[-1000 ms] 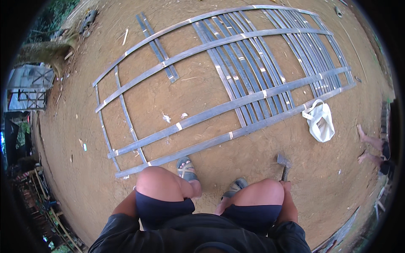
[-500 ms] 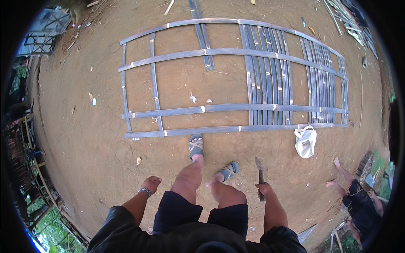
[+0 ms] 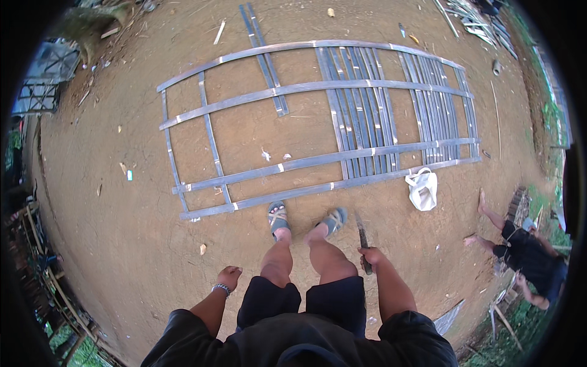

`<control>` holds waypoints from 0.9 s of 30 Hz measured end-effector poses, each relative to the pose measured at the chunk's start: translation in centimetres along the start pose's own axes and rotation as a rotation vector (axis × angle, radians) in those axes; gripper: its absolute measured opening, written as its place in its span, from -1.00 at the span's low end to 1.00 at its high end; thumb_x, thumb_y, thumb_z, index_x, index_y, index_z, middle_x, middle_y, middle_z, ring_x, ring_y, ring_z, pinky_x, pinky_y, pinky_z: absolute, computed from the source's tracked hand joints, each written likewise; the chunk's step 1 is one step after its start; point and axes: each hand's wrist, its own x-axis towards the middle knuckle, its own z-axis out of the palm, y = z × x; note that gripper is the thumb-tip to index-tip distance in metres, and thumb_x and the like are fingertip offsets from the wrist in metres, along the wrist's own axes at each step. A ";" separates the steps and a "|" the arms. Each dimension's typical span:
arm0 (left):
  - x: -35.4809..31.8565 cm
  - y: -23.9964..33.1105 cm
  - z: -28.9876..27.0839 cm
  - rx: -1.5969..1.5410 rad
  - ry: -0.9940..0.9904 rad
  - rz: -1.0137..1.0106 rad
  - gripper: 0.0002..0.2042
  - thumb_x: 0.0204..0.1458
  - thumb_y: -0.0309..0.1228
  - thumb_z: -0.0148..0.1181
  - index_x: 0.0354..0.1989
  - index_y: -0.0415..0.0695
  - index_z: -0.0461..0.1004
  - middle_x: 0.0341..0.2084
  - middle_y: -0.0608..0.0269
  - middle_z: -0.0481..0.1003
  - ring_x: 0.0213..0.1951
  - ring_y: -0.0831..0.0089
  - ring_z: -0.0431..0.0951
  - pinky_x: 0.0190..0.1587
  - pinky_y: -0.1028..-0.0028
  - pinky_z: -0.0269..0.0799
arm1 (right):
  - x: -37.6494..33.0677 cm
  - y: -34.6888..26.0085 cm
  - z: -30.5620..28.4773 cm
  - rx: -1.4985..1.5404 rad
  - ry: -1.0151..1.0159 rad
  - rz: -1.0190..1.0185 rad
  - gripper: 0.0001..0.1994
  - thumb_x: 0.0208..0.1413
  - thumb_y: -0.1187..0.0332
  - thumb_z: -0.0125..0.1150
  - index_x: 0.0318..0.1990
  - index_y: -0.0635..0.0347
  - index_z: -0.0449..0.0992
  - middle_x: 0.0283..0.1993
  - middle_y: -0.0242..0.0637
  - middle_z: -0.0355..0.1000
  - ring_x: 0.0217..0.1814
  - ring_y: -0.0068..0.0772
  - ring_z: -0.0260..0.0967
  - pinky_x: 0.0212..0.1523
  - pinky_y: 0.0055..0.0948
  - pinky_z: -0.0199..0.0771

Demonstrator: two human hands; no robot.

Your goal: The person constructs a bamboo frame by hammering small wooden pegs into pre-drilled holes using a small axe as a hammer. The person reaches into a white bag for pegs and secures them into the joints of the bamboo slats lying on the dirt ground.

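Observation:
My right hand (image 3: 370, 256) is closed round the handle of a knife (image 3: 362, 231), whose blade points forward over the bare earth. My left hand (image 3: 229, 277), with a bracelet at the wrist, hangs with curled fingers and nothing visible in them. Beyond my sandalled feet lies a lattice of dark split bamboo slats (image 3: 318, 162) on the ground. Several crosswise slats (image 3: 354, 116) sit close together under its long strips, with another group (image 3: 431, 104) farther right. Two loose slats (image 3: 260, 52) stick out past the far edge. Neither hand touches the lattice.
A white bag (image 3: 422, 191) stands by the lattice's near right edge. At the right, another person (image 3: 529, 254) in dark clothes sits low with legs stretched out. Piled strips (image 3: 483, 27) lie at the far right, and a tree base (image 3: 92, 27) stands far left.
My right foot has come forward beside the left one. The view has shifted, so the lattice appears tilted and farther left. The knife stays in my right hand.

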 end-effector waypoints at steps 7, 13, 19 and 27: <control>1.9 3.3 -3.8 0.124 0.050 -0.058 -0.57 0.12 -0.06 0.23 -0.11 -0.22 0.63 -0.17 -0.02 0.65 -0.07 0.14 0.64 0.05 0.28 0.48 | 0.9 4.9 -3.4 -0.024 0.029 0.072 -0.67 0.26 0.19 0.24 -0.38 0.31 0.43 -0.57 -0.19 0.36 -0.65 -0.24 0.32 -0.61 -0.21 0.35; 3.4 12.0 -3.5 0.231 -0.004 0.054 -0.58 0.13 -0.08 0.25 -0.13 -0.25 0.61 -0.21 0.03 0.66 -0.13 0.20 0.65 0.01 0.30 0.50 | 1.9 7.7 -5.5 -0.094 0.015 0.102 -0.61 0.23 0.15 0.28 -0.42 0.37 0.48 -0.54 -0.11 0.42 -0.60 -0.23 0.39 -0.56 -0.15 0.38; 4.1 26.5 0.5 0.297 -0.060 0.263 -0.62 0.14 -0.12 0.26 -0.13 -0.24 0.61 -0.28 0.05 0.66 -0.19 0.28 0.66 -0.04 0.32 0.52 | 3.1 10.7 -8.2 -0.043 -0.033 0.082 -0.60 0.23 0.13 0.28 -0.45 0.34 0.48 -0.55 -0.13 0.42 -0.60 -0.24 0.38 -0.54 -0.18 0.37; 4.5 38.4 6.0 0.386 -0.131 0.382 -0.63 0.13 -0.15 0.28 -0.11 -0.24 0.61 -0.27 0.05 0.66 -0.21 0.30 0.65 -0.08 0.37 0.52 | 3.5 13.9 -11.0 0.021 -0.024 0.039 -0.57 0.19 0.08 0.31 -0.49 0.31 0.46 -0.58 -0.21 0.37 -0.61 -0.30 0.32 -0.54 -0.20 0.31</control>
